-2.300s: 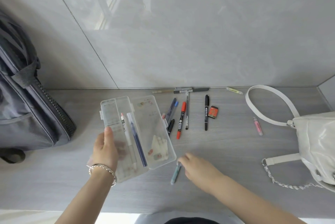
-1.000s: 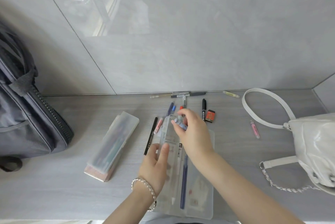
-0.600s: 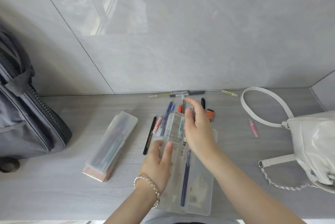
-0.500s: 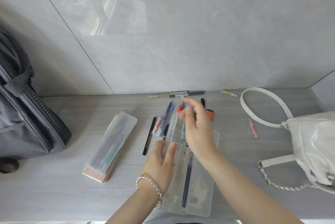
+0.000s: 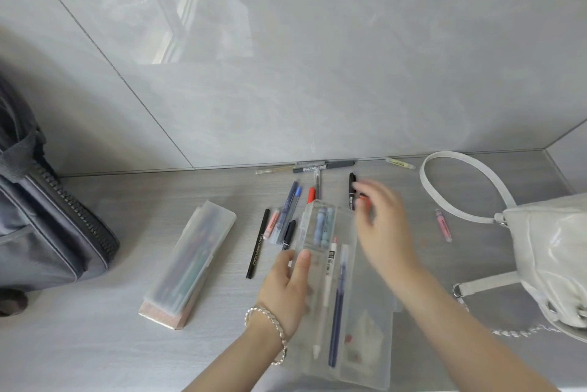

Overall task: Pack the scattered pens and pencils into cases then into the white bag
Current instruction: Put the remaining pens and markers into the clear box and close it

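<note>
A clear open pencil case (image 5: 365,344) lies in front of me with a white pen (image 5: 327,283), a dark blue pen (image 5: 337,306) and two pale blue pens (image 5: 324,226) in it. My left hand (image 5: 287,290) rests flat on the case's left part. My right hand (image 5: 382,226), blurred, hovers with fingers spread over the black marker (image 5: 351,190) and a small red item. Loose pens (image 5: 290,210) and a red marker (image 5: 312,194) lie behind the case. The white bag (image 5: 552,252) sits at the right. A second, closed case (image 5: 193,258) lies at the left.
A dark grey backpack (image 5: 41,226) stands at the far left. More pens (image 5: 324,166) lie along the tiled wall, a yellow one (image 5: 401,163) near the bag's strap (image 5: 451,198). A pink pen (image 5: 443,229) lies beside the bag. A black pen (image 5: 256,248) lies left of the case.
My right hand let go of the pale blue pen in the case and moved right, over the black marker. My left hand stays on the case.
</note>
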The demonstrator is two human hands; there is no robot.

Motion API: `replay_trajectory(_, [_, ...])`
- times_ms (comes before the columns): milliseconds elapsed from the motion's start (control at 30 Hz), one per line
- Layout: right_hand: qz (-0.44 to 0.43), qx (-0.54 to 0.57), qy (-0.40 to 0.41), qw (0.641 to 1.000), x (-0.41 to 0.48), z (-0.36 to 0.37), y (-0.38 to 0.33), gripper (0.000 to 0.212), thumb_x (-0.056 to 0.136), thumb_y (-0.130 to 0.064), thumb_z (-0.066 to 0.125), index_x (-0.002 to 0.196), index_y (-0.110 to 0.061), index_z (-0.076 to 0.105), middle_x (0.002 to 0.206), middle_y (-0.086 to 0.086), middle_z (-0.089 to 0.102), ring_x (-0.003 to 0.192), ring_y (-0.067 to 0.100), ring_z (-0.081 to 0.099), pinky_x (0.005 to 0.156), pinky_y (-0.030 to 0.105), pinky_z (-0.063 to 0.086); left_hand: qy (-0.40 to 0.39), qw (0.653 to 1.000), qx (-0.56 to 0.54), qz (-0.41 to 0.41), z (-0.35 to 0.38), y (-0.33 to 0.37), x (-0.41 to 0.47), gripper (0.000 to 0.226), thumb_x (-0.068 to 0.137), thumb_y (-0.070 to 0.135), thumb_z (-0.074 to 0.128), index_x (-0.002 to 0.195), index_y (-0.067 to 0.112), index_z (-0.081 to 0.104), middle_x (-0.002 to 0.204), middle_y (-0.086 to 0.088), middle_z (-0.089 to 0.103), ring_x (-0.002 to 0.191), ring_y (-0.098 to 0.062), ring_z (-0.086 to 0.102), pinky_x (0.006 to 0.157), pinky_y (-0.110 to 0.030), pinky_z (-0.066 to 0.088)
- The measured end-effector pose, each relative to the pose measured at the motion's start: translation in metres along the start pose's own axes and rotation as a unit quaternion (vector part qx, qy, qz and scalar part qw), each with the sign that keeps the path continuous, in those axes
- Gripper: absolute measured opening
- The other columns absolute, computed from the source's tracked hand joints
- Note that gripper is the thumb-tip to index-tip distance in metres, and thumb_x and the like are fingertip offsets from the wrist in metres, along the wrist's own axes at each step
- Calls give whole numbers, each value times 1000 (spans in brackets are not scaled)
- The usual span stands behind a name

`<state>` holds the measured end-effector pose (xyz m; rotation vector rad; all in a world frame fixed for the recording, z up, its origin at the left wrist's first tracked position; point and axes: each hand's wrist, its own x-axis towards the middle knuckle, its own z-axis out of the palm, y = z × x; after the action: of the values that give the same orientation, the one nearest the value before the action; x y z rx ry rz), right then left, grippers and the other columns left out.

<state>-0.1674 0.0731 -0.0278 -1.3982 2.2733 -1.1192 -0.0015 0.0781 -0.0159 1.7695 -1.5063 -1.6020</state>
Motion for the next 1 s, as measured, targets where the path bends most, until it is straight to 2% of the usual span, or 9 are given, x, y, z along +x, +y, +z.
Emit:
replay_trajectory(67, [114,-61,8,992,16,-13,43,30,85,2,49,111,-3,63,113,18,60,108,36,54,94,29,36,9,1000,6,-1,-2,3,8,34,93,43,39,110,17,52,68,-1,57,53,-14,53,37,-11,37])
replay_trajectory(133, [238,-176,-32,955,25,-24,86,38,84,0,48,119,-8,60,119,21,55,116,38,46,97,39,39,17,1000,6,1,-5,5,13,30,94,42,39,105,18,53,69,-2,57,53,-15,53,37,-10,37])
replay_trajectory(233, [306,-278,-100,905,25,-27,120,41,87,-4,46,127,-10,51,132,19,45,126,37,32,100,41,35,18,1000,-3,2,-5,8,19,26,94,40,40,102,19,53,69,-4,56,52,-15,52,36,-11,37])
replay_trajectory(400, [277,-253,-121,919,37,-13,127,40,84,9,43,123,0,47,132,22,39,124,39,33,99,41,35,17,1000,-13,-7,-4,11,26,21,94,38,41,98,21,52,68,-6,55,51,-17,50,36,-12,38])
replay_trajectory(500, [260,-161,-154,940,49,0,110,47,81,12,41,125,-2,43,133,19,33,109,38,49,92,38,41,22,1000,-20,-10,-5,12,27,17,94,39,41,84,28,51,67,-7,54,50,-18,50,36,-13,38])
replay_trajectory(633, [205,-125,-228,944,68,21,77,47,84,-5,49,130,-9,39,130,14,31,100,35,56,88,37,46,28,999,-23,-21,-10,10,30,20,94,40,40,93,24,52,69,-7,55,51,-18,50,36,-13,38])
replay_trajectory(700, [195,-133,-295,926,75,27,71,53,81,-19,57,131,-15,39,129,11,28,104,32,56,92,36,45,26,999,-14,-26,-14,7,31,29,94,41,40,105,18,52,70,-6,56,51,-18,50,36,-13,37])
replay_trajectory(800, [160,-151,-358,907,82,30,77,64,73,-23,72,129,-17,42,129,9,28,108,26,55,99,34,42,25,999,-4,-31,-20,3,29,32,94,42,39,107,15,52,70,-7,55,50,-17,50,36,-14,37])
replay_trajectory(1000, [127,-131,-314,932,73,20,87,50,79,-21,72,121,-11,48,123,14,50,105,27,54,86,28,40,34,998,-29,-54,-24,1,27,33,95,40,37,108,14,52,66,-8,56,41,-17,51,34,-17,38])
